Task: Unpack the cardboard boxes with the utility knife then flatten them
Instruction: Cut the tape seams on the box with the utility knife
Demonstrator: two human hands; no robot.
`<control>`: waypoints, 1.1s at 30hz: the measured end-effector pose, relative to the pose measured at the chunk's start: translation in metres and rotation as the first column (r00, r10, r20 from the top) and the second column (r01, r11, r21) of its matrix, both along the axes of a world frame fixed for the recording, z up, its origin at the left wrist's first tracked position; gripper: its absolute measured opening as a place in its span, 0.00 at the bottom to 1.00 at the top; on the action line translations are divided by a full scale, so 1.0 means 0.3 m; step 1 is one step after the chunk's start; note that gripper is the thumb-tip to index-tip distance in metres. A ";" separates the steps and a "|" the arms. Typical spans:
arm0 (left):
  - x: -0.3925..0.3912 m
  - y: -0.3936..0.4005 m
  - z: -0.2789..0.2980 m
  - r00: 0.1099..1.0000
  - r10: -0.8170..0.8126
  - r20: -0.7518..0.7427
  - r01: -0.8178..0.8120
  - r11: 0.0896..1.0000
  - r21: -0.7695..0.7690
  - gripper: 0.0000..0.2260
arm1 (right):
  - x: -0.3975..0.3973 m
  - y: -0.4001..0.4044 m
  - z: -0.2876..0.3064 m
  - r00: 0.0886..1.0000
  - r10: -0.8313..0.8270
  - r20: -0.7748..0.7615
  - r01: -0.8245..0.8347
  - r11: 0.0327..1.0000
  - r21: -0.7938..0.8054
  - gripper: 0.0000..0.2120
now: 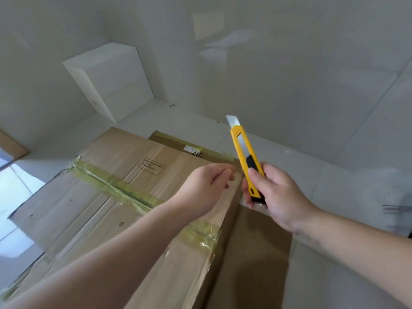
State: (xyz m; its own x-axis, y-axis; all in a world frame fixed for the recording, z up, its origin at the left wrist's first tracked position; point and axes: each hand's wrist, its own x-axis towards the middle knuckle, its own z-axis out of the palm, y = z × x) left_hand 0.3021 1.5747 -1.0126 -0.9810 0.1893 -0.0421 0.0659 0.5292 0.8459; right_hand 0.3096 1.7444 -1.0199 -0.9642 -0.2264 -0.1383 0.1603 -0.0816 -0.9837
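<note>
Tape seam [116, 186] runs leftward away from the right hand [274, 197], its grip clamped on the upright utility knife [245, 161], while the left hand [207, 188], fingers curled, pinches the cardboard box [89, 210] corner just beside it.

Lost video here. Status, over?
Right hand grips utility knife, blade out, pointing up. Left hand pinches at box corner. Tape uncut.
</note>
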 end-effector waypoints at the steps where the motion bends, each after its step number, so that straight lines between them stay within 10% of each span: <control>1: 0.013 -0.021 -0.002 0.995 -0.072 -0.072 0.040 0.927 -0.373 0.12 | -0.011 0.019 -0.021 0.999 -0.043 -0.003 0.043 0.994 0.098 0.08; 3: 0.063 -0.043 -0.010 0.971 -0.222 0.086 0.205 0.597 -0.776 0.18 | -0.016 0.056 -0.073 0.996 -0.084 0.008 0.078 0.957 0.278 0.07; 6: 0.151 -0.047 -0.069 0.899 -0.268 0.346 0.419 0.294 -0.859 0.24 | 0.025 0.098 -0.154 0.997 -0.039 0.064 0.007 0.901 0.434 0.04; 14: 0.175 -0.015 -0.124 0.888 -0.177 0.425 0.456 0.468 -0.757 0.17 | 0.101 0.109 -0.215 0.982 0.077 0.175 -0.155 0.857 0.492 0.03; 23: -0.055 0.030 -0.138 0.989 -0.062 0.135 0.147 0.540 -0.828 0.16 | 0.057 0.108 -0.224 0.975 -0.021 0.222 -0.082 0.893 0.442 0.03; 27: 0.057 0.009 -0.125 0.970 -0.090 0.225 0.243 0.382 -0.892 0.17 | 0.050 0.111 -0.215 0.975 -0.031 0.220 -0.068 0.901 0.429 0.05; 33: 0.115 0.000 -0.156 0.957 -0.152 0.246 0.287 0.413 -0.864 0.13 | -0.007 0.069 -0.207 0.929 -0.108 0.354 -0.009 0.949 0.314 0.07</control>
